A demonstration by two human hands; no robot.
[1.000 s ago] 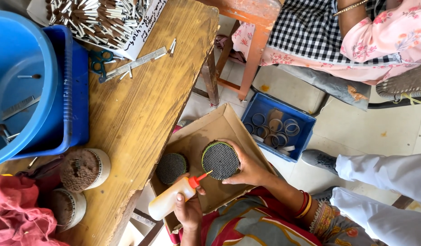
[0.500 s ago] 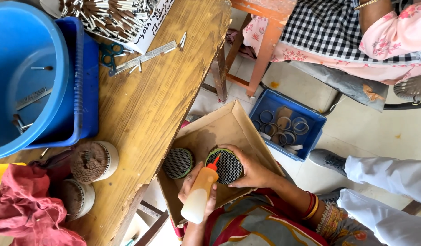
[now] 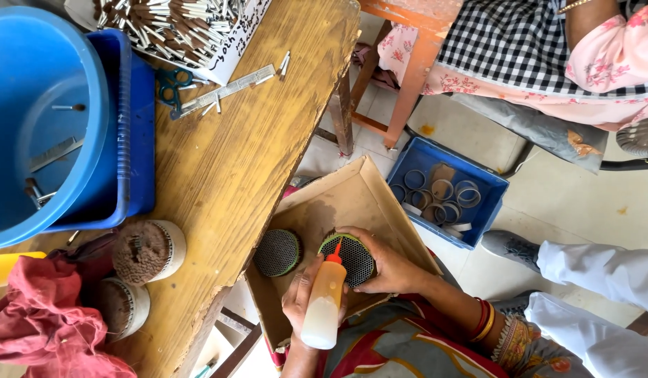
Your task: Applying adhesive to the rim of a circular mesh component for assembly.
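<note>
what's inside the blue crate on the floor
The blue crate holds loose rings, grey and pale, scattered across its floor. Whatever lies beneath them is covered.

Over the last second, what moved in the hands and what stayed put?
The left hand has swung the squeeze bottle from lying low and sideways to upright, bringing its red nozzle onto the round disc that the right hand still steadies. Nothing was picked up or let go. The second disc in the cardboard tray and the things on the wooden table stayed where they were.
</note>
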